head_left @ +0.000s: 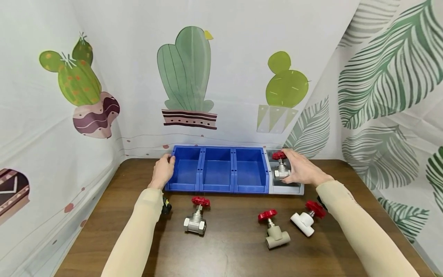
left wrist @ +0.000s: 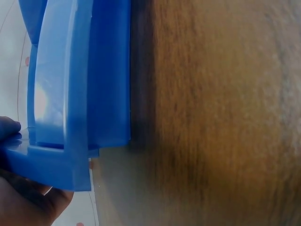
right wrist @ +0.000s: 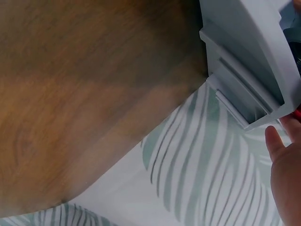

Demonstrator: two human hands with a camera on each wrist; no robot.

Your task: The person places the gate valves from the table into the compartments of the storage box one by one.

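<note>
My left hand (head_left: 163,172) grips the outer side wall of the leftmost blue bin (head_left: 184,188), with fingers round its rim in the left wrist view. At the other end of the row, a metal gate valve (head_left: 282,172) with a red handwheel is inside the grey bin (head_left: 286,190). My right hand (head_left: 304,168) holds this valve, the thumb by its body and the fingers near the handwheel. The right wrist view catches only part of the right hand (right wrist: 288,174), beside the grey bin's outer corner; the valve is mostly hidden there.
On the brown table (head_left: 228,238) stand another metal valve (head_left: 195,223), a beige valve (head_left: 277,235) and a white valve (head_left: 303,222), all with red handwheels. A black object (head_left: 167,207) is partly hidden by the left sleeve. Behind the bins hangs a printed cloth (head_left: 238,88).
</note>
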